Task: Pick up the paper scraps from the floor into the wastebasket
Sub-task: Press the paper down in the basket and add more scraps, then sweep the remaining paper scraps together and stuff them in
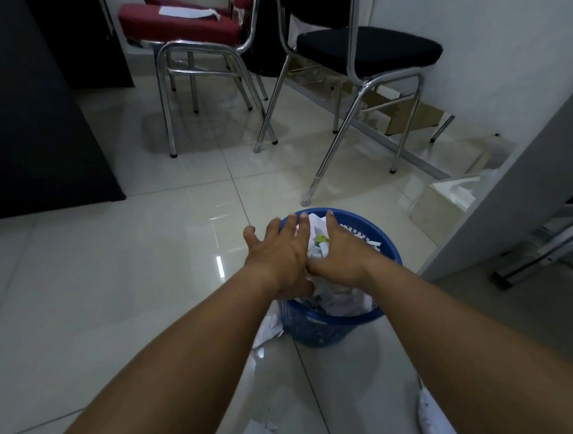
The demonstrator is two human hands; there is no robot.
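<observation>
Now my left hand [280, 252] and right hand [338, 254] lie flat-fingered on crumpled white paper [340, 299] filling one blue plastic wastebasket [389, 255]. Its white lettering [360, 238] is unreadable; three white scraps [268, 329] lie on the floor [118, 287].

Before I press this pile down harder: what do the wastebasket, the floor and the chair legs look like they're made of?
Wastebasket: looks like blue moulded plastic, with a smooth, slightly shiny rim and a slotted lattice wall.
Floor: pale glazed tile, probably ceramic, with mirror-like reflections and thin grout lines.
Chair legs: bent metal tubing, likely chrome-plated, bright and reflective.
</observation>
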